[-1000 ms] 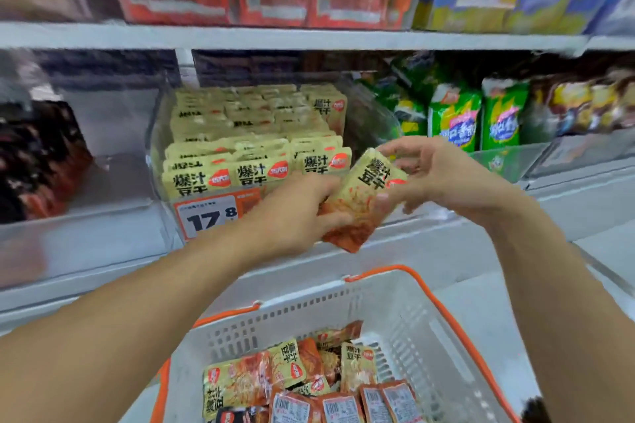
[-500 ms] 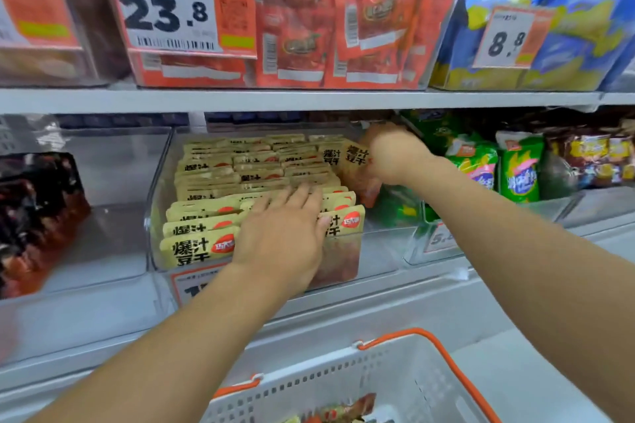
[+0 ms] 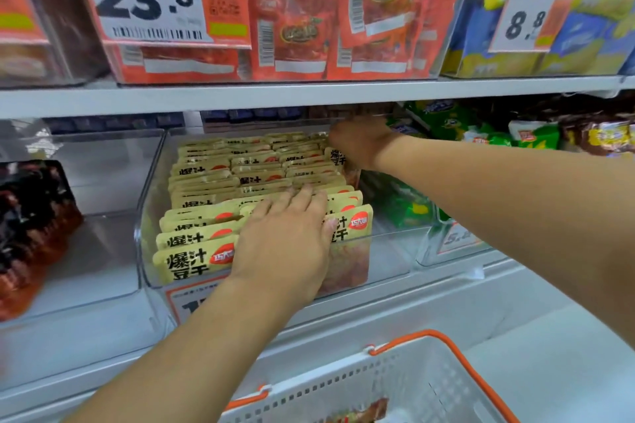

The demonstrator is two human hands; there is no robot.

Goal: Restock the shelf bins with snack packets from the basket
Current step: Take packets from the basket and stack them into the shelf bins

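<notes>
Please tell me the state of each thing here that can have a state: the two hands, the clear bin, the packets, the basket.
left hand: open, fingers flat on the front packets.
right hand: reaching to the back of the bin; grip cannot be told.
clear bin: nearly full on the left, with a free strip on its right side.
yellow packets: upright, in rows.
basket: below the shelf; a packet shows inside.

head cam | faces fwd/down | close on shelf bin (image 3: 147,216) | basket (image 3: 395,374) at btm
</notes>
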